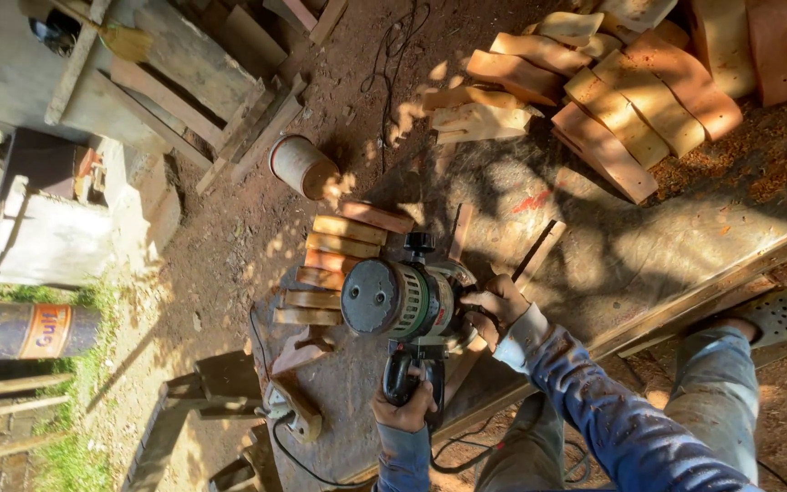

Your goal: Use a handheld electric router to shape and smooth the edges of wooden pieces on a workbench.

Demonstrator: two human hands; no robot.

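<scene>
A handheld power tool (400, 301) with a round grey-and-green motor housing stands upright on the workbench (594, 246). My left hand (404, 406) is closed on its black rear handle at the bench's near edge. My right hand (495, 307) grips the tool's right side, by a side knob. Beneath and behind the tool lies a narrow wooden strip (459, 232); the tool hides the part under it. Its black cord (289, 451) trails off the bench's left corner.
Several cut wooden blocks (343, 241) are stacked left of the tool. A big pile of shaped boards (612, 100) covers the bench's far end, with sawdust beside it. On the dirt ground stand a cylindrical can (302, 166), a drum (34, 331) and wooden frames (202, 82). My legs stand right of the bench.
</scene>
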